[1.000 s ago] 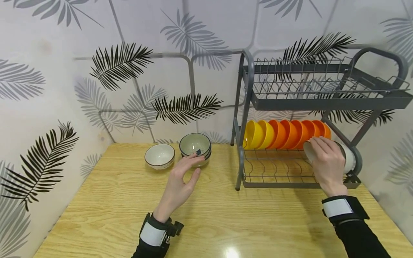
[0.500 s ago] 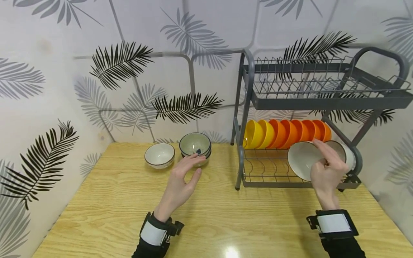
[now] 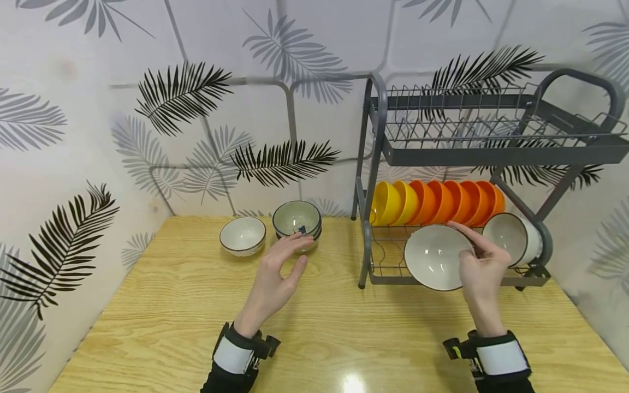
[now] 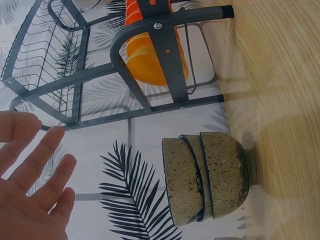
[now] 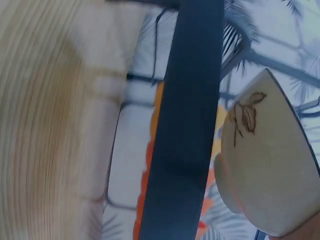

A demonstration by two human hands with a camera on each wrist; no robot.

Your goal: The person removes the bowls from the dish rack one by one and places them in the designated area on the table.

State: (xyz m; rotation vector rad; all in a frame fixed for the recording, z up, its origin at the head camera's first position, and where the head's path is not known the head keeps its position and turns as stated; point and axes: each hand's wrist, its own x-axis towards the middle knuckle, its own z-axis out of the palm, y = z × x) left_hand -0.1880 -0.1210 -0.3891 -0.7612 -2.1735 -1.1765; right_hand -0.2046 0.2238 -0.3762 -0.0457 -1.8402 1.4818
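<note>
My right hand (image 3: 484,273) grips a white bowl (image 3: 434,259) with a dark rim by its right side, its inside facing me, in front of the rack's lower tier. A brown leaf print marks the outside of this bowl (image 5: 267,150) in the right wrist view. My left hand (image 3: 270,281) hovers with relaxed fingers just in front of a stack of speckled bowls (image 3: 297,218), holding nothing. In the left wrist view the fingers stand apart from the stacked bowls (image 4: 220,175). Left of that stack a single white bowl (image 3: 243,237) sits upright on the table.
A grey two-tier dish rack (image 3: 491,158) stands at the right. Its lower tier bears a row of yellow bowls (image 3: 389,204) and orange bowls (image 3: 442,204) along the back. Another white bowl (image 3: 506,240) rests on its side at the tier's right end. A patterned wall rises behind.
My right hand has drawn the white bowl left and toward me from the rack's right end, turning its inside into view. The left hand has stayed in place.
</note>
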